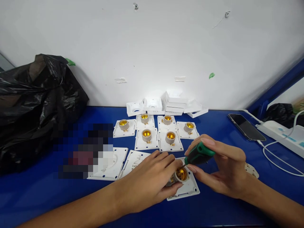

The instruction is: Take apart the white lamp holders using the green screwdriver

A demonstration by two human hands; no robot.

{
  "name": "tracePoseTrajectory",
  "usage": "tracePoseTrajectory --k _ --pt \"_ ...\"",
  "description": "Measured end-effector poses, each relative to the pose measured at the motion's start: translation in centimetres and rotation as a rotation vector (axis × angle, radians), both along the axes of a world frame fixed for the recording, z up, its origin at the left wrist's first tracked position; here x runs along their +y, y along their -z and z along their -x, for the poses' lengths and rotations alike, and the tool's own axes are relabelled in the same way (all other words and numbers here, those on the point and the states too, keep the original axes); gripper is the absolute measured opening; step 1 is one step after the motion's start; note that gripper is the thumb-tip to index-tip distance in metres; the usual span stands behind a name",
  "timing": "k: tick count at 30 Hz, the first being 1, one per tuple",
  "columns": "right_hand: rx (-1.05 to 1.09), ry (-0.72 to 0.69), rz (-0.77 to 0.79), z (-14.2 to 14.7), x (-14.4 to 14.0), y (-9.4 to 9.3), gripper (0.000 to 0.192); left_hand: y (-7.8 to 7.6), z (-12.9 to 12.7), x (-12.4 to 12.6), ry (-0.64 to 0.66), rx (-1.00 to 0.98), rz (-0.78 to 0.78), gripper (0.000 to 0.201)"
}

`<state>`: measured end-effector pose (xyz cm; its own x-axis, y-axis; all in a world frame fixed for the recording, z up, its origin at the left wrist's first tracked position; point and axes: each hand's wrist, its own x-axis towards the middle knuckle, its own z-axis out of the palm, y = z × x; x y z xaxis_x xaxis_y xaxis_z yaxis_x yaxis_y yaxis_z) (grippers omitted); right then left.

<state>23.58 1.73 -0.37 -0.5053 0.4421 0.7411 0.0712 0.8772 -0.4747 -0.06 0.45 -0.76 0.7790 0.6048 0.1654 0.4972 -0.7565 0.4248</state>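
Observation:
My left hand (149,180) rests on a white square plate (190,188) with a brass lamp socket (181,174), fingers pinching around the socket. My right hand (223,167) grips a green-handled screwdriver (199,153) whose tip points down-left at the socket. Behind them lie several finished white plates with brass sockets (146,135) in two rows. Two bare white plates (111,163) lie face down to the left of my left hand.
White cover boxes (174,102) are stacked against the wall. A black plastic bag (35,104) fills the left. A phone (246,126), a white power strip (282,134) and cable lie at the right on the blue table (213,209). A blurred patch hides something at left centre.

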Motion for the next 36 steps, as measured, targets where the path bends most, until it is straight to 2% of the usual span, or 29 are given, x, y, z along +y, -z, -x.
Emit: tracePoseTrajectory --k 7,14,29,36 --pt "-0.037 -0.014 -0.019 0.6 -0.2 -0.4 0.098 -0.4 0.0 -0.1 -0.001 0.000 0.024 0.029" --pt "0.010 0.002 -0.123 1.5 -0.3 -0.5 0.090 -0.4 0.0 -0.1 -0.001 -0.021 0.053 0.022" --pt "0.004 -0.008 -0.170 1.9 -0.2 -0.9 0.085 -0.4 -0.1 -0.2 -0.019 -0.047 0.047 0.011" --pt "-0.001 0.005 -0.173 1.4 -0.1 -1.0 0.079 -0.3 -0.1 -0.1 0.005 -0.013 0.026 0.021"
